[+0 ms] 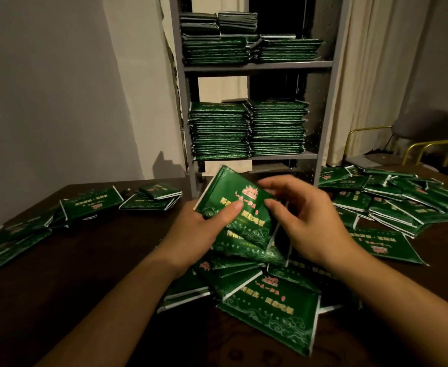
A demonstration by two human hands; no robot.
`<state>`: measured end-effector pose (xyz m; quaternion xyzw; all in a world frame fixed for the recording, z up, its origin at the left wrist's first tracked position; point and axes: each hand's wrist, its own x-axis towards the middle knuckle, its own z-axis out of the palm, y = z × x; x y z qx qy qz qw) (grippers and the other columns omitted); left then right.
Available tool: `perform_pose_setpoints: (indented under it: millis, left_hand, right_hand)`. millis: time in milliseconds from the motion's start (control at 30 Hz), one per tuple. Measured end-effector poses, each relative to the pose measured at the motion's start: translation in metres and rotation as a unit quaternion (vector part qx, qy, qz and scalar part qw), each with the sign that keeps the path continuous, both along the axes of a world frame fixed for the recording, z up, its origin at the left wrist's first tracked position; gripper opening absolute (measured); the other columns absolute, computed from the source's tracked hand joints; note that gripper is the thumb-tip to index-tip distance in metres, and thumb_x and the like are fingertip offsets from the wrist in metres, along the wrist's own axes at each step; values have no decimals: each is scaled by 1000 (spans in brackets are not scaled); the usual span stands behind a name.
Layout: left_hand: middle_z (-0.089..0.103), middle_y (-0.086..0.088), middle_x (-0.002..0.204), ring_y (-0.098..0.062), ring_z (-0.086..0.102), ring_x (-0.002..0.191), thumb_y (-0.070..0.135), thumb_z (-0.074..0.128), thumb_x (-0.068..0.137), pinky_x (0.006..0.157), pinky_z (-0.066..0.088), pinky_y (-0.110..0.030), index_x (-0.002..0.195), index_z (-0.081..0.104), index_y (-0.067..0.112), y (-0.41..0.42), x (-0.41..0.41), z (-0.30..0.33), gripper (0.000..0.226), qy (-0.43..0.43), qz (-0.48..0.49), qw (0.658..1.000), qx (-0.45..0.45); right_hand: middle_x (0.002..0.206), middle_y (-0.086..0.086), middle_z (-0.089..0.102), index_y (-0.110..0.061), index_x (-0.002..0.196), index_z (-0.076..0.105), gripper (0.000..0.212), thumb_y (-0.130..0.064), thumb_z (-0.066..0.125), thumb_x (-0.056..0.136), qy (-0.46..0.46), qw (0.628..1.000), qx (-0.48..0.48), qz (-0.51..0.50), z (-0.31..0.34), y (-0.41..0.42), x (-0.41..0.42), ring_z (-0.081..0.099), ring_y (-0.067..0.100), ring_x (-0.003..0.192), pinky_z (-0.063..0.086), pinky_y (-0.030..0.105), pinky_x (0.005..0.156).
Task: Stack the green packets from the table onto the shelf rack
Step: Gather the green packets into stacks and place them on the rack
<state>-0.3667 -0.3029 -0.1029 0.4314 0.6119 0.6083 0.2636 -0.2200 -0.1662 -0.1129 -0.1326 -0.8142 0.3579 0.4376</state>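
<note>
Both hands hold a small bundle of green packets above the dark table, in front of the grey shelf rack. My left hand grips the bundle from the left, thumb across the top packet's face. My right hand pinches its right edge with curled fingers. Loose green packets lie heaped under my hands. The rack's middle shelf carries two tall green stacks; the upper shelf carries lower stacks.
More packets are scattered at the table's left and piled at its right. A chair with yellow metal tubing stands behind the table at the right. A pale curtain hangs beside the rack.
</note>
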Motion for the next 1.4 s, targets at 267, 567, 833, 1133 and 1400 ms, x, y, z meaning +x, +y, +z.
perform_pose_setpoints:
  millis: [267,567,833,1133,1400]
  left_hand:
    - [77,-8,106,-26,73,102,26,76,78,92,58,-45,112,68,11,0,-15,-4,38,-74,11,997,34]
    - [71,-5,117,-22,74,100,1,59,96,78,62,-32,122,55,16,4,-22,-6,30,-111,37,991,59]
    - [71,-6,116,-18,72,101,3,50,102,94,58,-37,107,61,18,10,-27,-19,19,-126,161,978,46]
    - [68,-8,114,-22,70,103,4,51,101,91,58,-34,107,57,12,8,-34,-15,12,-213,180,957,85]
    - [59,-6,133,-19,68,109,21,56,102,88,60,-32,130,51,7,6,-39,-14,31,-194,200,955,105]
  right_hand:
    - [107,-7,73,-20,116,62,31,-19,75,88,-50,990,-133,22,-10,10,-13,69,8,100,56,25,79]
    - [108,-3,71,-22,131,57,36,-37,57,99,-14,983,-182,11,-13,12,-17,69,11,90,59,46,85]
    - [128,-12,55,-37,142,45,70,-73,55,84,-343,920,189,-3,-21,-9,-19,51,10,119,46,37,100]
    - [117,-6,65,-32,129,42,39,-31,57,94,-306,893,329,-18,-8,-19,-13,62,25,97,47,36,72]
    - [122,-7,64,-57,146,19,83,-8,61,94,-167,974,151,-2,-4,-12,-2,65,6,95,58,30,82]
